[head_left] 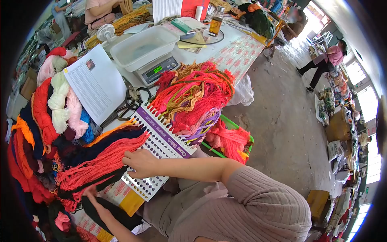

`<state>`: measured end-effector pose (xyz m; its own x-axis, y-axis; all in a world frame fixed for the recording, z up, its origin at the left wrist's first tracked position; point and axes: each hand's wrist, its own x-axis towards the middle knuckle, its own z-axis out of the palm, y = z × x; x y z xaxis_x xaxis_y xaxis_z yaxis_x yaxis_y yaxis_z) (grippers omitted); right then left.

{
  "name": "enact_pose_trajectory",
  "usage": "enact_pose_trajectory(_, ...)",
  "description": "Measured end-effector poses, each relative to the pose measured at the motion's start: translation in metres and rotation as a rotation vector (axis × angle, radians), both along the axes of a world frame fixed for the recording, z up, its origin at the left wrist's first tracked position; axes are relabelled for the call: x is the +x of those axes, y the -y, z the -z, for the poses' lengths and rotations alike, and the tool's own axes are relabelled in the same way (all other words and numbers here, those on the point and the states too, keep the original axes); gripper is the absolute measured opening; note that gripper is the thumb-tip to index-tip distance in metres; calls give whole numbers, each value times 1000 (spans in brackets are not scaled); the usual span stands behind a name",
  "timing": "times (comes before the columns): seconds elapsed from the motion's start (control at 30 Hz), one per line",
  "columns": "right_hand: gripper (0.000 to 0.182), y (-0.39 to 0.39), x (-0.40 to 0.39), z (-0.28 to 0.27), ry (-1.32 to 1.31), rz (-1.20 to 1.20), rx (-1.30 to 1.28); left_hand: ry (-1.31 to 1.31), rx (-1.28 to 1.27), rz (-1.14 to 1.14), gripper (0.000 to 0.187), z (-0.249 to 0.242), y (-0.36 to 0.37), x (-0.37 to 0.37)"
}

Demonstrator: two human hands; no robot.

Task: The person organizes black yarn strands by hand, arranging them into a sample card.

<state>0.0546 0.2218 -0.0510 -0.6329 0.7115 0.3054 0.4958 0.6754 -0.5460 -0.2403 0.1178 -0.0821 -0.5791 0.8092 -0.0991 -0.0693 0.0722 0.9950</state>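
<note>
A white perforated card with a purple band [163,131] lies at a slant, with coral threads [107,157] and dark navy threads [117,142] running left from its edge. My right hand [141,163] rests over the card's lower left edge, its fingers bent together beside the coral threads. A dark green strand [105,177] runs up to these fingers, which hide whatever they grip. Lower left, my left hand [92,194] is at the far end of the dark strands, above a dark green bundle [111,211]; its fingers are blurred.
Scissors [131,101], a printed sheet [96,82], a scale [157,71] with a white tub [144,46] and a multicoloured yarn heap [197,94] lie beyond the card. Yarn skeins [44,113] crowd the left. A green basket [219,149] stands right; people are farther off.
</note>
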Motion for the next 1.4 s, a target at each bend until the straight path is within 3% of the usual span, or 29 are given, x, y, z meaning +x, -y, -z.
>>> enact_pose_trajectory(0.1,33,1,0,-2,-1,2,24,114,-1,417,41,-18,-14,65)
enact_pose_trajectory(0.17,29,1,-1,0,15,-2,-38,-51,-82,411,42,7,-21,55)
enact_pose_trajectory(0.23,27,0,0,-1,-27,15,-90,85,-68,338,45,12,-20,35)
enact_pose_trajectory(0.3,25,-5,4,-14,-67,20,-136,-110,-85,195,48,7,-12,12)
enact_pose_trajectory(0.33,25,-9,6,-25,-110,30,-402,-136,-89,71,44,20,-3,-6)
enact_pose_trajectory(0.37,24,-11,8,-33,-151,40,-674,-99,-67,94,43,3,5,-2)
enact_pose_trajectory(0.5,19,-1,-1,-37,-422,-87,-470,307,-39,70,42,-68,42,45)
enact_pose_trajectory(0.63,15,51,-17,-60,-389,-302,-494,299,120,407,48,-93,42,118)
enact_pose_trajectory(0.7,15,71,-24,-49,-432,-309,-378,336,154,510,48,-103,39,145)
enact_pose_trajectory(0.73,15,76,-22,-55,-360,-206,-448,280,192,519,48,-104,38,151)
enact_pose_trajectory(0.9,6,84,-6,-63,-450,-201,-422,567,233,432,40,-109,47,152)
enact_pose_trajectory(1.0,9,90,0,-69,-569,-241,-805,775,293,338,35,-112,54,145)
enact_pose_trajectory(1.13,13,97,3,-78,-728,-287,-1185,777,271,265,35,-128,64,138)
enact_pose_trajectory(1.23,15,99,2,-72,-718,-194,-1239,653,241,223,35,-116,62,136)
enact_pose_trajectory(1.3,16,99,2,-75,-728,-176,-1218,738,254,279,35,-124,65,133)
enact_pose_trajectory(1.4,19,98,2,-70,-750,-195,-1170,651,260,211,32,-136,67,138)
